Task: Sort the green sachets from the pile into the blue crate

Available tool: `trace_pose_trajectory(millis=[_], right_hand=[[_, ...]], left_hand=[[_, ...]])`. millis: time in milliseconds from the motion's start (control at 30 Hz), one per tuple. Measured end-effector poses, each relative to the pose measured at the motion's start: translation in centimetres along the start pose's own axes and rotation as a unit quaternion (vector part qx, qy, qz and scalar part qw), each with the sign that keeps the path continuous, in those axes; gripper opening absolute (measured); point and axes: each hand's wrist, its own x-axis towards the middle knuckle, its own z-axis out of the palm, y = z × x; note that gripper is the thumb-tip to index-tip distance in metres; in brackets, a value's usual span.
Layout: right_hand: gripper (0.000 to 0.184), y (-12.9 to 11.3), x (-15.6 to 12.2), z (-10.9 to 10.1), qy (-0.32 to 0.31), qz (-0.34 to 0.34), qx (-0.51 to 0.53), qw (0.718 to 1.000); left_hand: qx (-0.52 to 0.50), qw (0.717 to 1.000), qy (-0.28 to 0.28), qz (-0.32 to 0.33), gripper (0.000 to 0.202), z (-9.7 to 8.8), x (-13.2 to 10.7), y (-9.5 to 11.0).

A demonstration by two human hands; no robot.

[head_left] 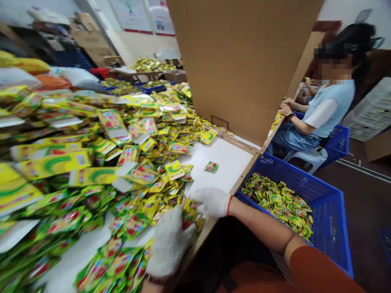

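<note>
Both my hands wear white knit gloves and meet at the near edge of a white table (pixel 227 165). My left hand (pixel 169 242) is curled round a bunch of small yellow and green packets (pixel 192 213). My right hand (pixel 211 201) is closed on the same bunch from the right. A huge heap of like packets (pixel 91 162) covers the table to the left. One single packet (pixel 211 166) lies alone on the bare white part ahead of my hands.
A blue plastic crate (pixel 324 203) partly filled with packets stands right of the table. An upright cardboard sheet (pixel 241 61) rises behind the table. A seated person (pixel 324 110) in a light blue top works beyond it. More packets and boxes lie at the back.
</note>
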Motion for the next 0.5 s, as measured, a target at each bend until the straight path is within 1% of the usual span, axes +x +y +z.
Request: trace_pose_trajectory(millis=[33, 100, 133, 200, 267, 300, 400, 500], right_hand=[[0.015, 0.2, 0.0, 0.2, 0.011, 0.017, -0.001, 1.000], [0.011, 0.6, 0.2, 1.0, 0.041, 0.032, 0.012, 0.999], [0.010, 0.9, 0.4, 1.6, 0.056, 0.032, 0.027, 0.998], [0.009, 1.5, 0.7, 2.9, 0.075, 0.038, 0.071, 0.994], [0.010, 2.1, 1.1, 4.2, 0.075, 0.050, 0.130, 0.987], [0.011, 2.3, 1.3, 4.7, 0.073, 0.053, 0.163, 0.983], [0.015, 2.9, 1.6, 5.4, 0.071, 0.040, 0.225, 0.971], [0.016, 2.7, 1.8, 5.2, 0.060, 0.022, 0.208, 0.976]], left_hand=[[0.014, 1.000, 0.008, 0.008, 0.022, -0.3, -0.1, 0.1], [0.032, 0.999, -0.003, 0.004, 0.039, -0.9, -0.4, 0.2], [0.035, 0.999, -0.016, -0.013, 0.046, -1.2, -0.5, 0.2], [0.031, 0.996, -0.049, -0.074, 0.055, -1.3, -1.1, -0.3], [0.005, 0.991, -0.065, -0.118, 0.053, -1.1, -1.9, -0.9], [-0.014, 0.990, -0.061, -0.123, 0.049, -0.9, -2.3, -1.2], [-0.069, 0.992, -0.017, -0.100, 0.044, -0.1, -3.4, -1.9], [-0.106, 0.991, 0.022, -0.077, 0.046, 0.5, -3.7, -2.0]])
